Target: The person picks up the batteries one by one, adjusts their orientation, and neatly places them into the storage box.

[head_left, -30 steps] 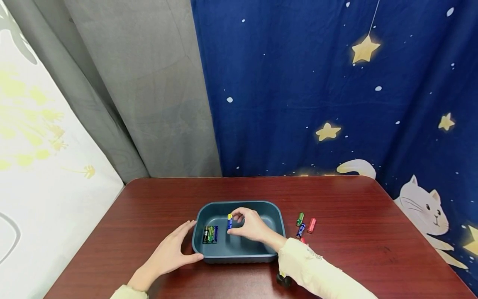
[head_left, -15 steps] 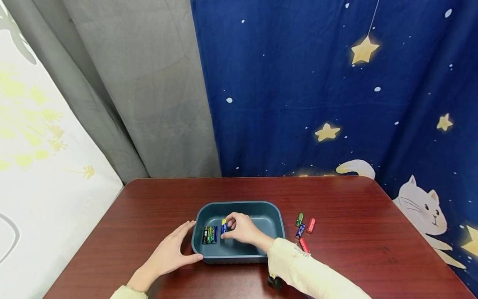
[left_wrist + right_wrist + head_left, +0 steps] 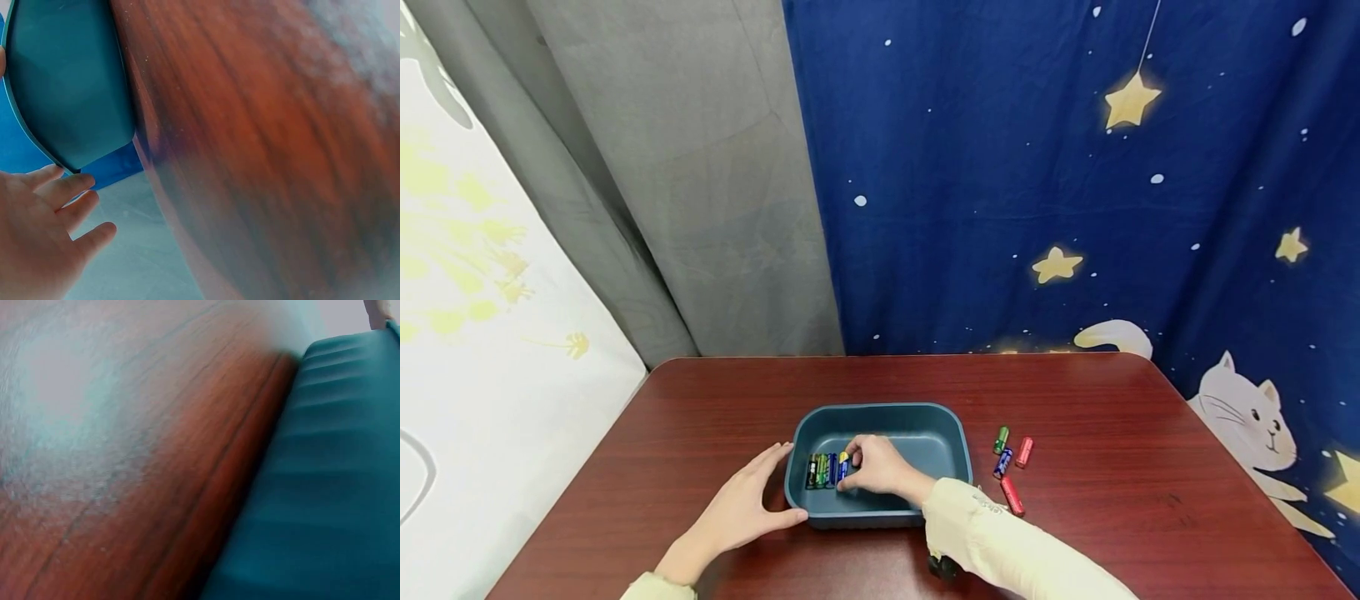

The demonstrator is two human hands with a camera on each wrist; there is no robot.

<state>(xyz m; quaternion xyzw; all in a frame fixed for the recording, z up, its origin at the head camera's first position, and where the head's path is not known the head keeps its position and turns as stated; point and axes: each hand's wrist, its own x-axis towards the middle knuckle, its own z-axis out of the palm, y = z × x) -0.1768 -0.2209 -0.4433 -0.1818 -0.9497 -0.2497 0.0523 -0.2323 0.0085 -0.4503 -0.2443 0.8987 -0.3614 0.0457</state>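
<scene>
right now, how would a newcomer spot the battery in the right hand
On the dark red wooden table stands a teal rectangular tray. Inside, towards its left end, the right hand pinches a small blue cylindrical battery. Its bright yellow end sets it apart from the darker row of batteries beside it.

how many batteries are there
8 visible: a black, a green and a dark blue battery side by side in the tray; a blue-and-yellow one pinched by the right hand; on the table, a green one, a blue one, two red ones. The right sleeve may hide more.
</scene>
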